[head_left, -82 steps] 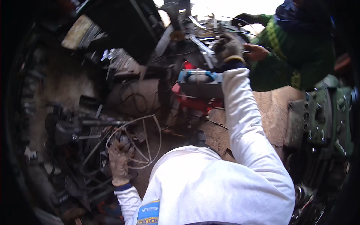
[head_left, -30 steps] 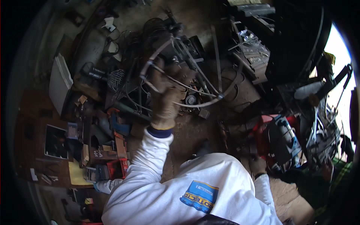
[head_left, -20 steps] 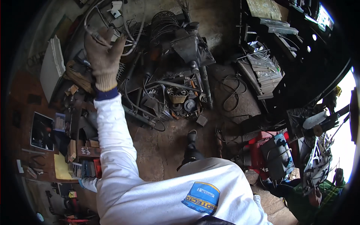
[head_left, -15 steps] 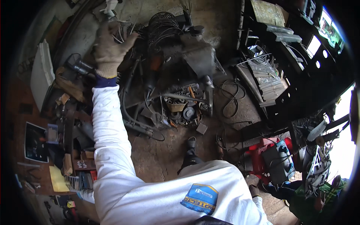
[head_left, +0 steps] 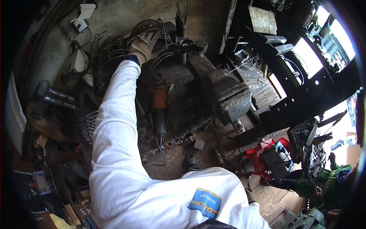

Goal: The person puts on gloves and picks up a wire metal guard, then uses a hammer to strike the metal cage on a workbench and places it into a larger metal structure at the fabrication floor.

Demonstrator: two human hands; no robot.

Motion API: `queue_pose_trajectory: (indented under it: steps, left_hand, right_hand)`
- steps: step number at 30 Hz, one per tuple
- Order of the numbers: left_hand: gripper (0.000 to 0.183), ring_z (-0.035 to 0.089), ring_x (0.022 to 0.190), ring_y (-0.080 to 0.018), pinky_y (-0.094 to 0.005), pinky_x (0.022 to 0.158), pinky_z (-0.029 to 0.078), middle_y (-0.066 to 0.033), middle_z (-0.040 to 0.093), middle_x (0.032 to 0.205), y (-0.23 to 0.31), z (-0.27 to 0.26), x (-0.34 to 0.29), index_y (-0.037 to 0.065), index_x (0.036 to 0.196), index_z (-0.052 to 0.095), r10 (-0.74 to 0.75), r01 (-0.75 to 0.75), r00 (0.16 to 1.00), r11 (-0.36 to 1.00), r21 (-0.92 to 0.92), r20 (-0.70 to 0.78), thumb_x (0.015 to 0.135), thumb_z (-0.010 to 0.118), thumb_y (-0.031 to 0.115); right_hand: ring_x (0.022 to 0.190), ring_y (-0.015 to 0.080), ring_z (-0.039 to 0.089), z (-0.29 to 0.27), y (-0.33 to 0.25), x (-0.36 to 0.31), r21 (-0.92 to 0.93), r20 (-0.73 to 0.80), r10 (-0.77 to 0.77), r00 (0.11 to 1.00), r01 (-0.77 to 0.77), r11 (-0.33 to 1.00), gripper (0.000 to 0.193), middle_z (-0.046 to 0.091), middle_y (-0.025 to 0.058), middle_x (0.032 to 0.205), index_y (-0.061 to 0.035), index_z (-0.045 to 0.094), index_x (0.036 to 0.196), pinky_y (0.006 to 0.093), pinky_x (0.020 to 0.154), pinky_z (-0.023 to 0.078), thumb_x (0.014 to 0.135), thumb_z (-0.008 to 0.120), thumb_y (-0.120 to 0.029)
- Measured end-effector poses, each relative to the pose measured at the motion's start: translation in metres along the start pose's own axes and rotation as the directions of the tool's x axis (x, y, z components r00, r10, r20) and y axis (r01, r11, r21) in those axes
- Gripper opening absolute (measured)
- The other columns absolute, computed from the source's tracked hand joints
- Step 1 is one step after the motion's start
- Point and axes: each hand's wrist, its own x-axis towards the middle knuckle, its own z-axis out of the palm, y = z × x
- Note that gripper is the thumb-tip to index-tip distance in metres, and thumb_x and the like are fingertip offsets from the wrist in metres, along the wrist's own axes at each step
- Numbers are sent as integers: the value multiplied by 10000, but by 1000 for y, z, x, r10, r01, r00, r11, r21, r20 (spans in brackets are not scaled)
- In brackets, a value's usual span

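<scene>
My left hand [head_left: 144,47], in a tan work glove, reaches over the far side of a dark, cluttered workbench [head_left: 183,108]. Its fingers stretch forward at a dark coil of wire [head_left: 150,26]; whether they touch it I cannot tell, and no held thing shows. An orange and black angle grinder [head_left: 160,101] lies on the bench, nearer to me than that hand. To the right of the grinder stands a heavy bench vise [head_left: 232,93]. Of my right hand [head_left: 251,196] only a dark bit of glove shows low beside my shirt, its fingers hidden.
Thin rods stand in a metal holder [head_left: 183,28] at the back. Bundled metal strips [head_left: 253,86] lie on a rack at right. A red plastic chair [head_left: 261,158] holds a dark box. Beyond it is another person in green [head_left: 328,187]. A cable [head_left: 221,147] loops on the floor.
My left hand has gone from the left side, over the wires, rightward to the coil. The view has shifted, and the grinder and vise now show more plainly.
</scene>
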Motion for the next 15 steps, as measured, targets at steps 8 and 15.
queue_pose_trajectory:
  steps: [8, 15]
  left_hand:
    - [731, 228, 1546, -247, -479, 1224, 228, -45, 208, 1684, 6, 65, 52, 254, 1631, 175, 119, -181, 957, 958, 224, 265, 973, 494, 251]
    - [814, 394, 1454, -341, -448, 1149, 394, -111, 254, 1656, -16, 44, 24, 208, 1619, 191, 21, 3, 989, 986, -167, 144, 935, 631, 245]
  right_hand:
    - [860, 206, 685, 33, 26, -27, -289, -54, -167, 984, 145, 946, 453, 730, 131, 990, 19, 655, 1254, 327, 753, 535, 949, 630, -314]
    - [858, 184, 683, 63, 20, -16, 292, 36, 191, 981, -193, 937, 480, 729, 113, 988, 20, 614, 1311, 319, 758, 543, 960, 612, -308]
